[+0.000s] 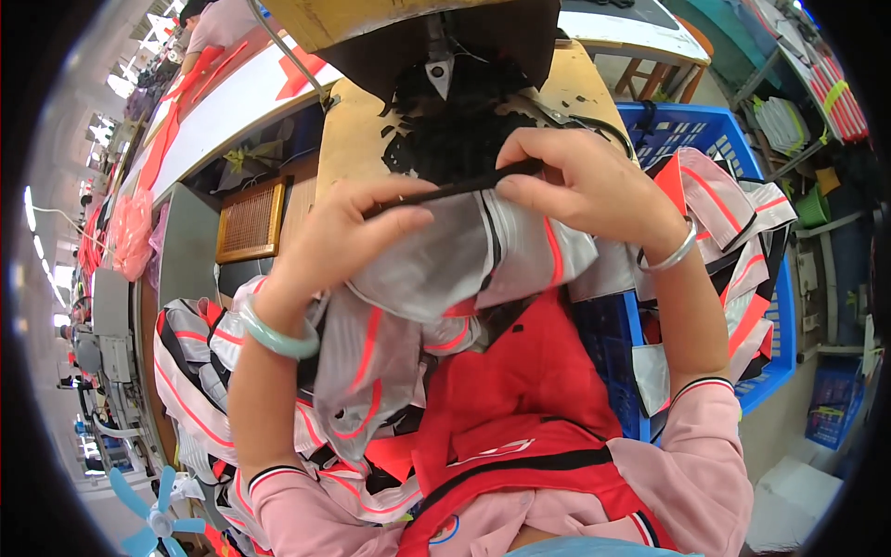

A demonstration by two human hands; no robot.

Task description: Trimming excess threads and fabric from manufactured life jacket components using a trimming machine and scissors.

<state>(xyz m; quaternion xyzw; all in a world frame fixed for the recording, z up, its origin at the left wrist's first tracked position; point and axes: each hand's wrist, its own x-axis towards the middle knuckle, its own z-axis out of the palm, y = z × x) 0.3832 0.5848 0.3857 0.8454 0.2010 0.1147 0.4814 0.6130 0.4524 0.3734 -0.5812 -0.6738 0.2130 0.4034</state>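
Note:
A light grey garment piece [418, 265] with neon orange stripes hangs between my hands, its black edge band [455, 188] stretched across the top. My left hand [357, 223] pinches the band's left end between thumb and fingers. At the other end, my right hand [566, 181] grips the band the same way. Just beyond lies a pile of black scraps [455, 135] on the wooden worktop [357, 121]. Above the scraps, a pointed metal machine part [439, 76] hangs down. Scissors [557, 113] with dark handles lie beside the scraps, partly hidden behind my right hand.
To my right stands a blue plastic crate [784, 325] heaped with striped pieces [733, 204]. More grey-and-orange pieces [200, 371] pile up at my left. A light blue fan [160, 522] is at lower left. Another person [223, 28] sits at a far-left table with orange strips.

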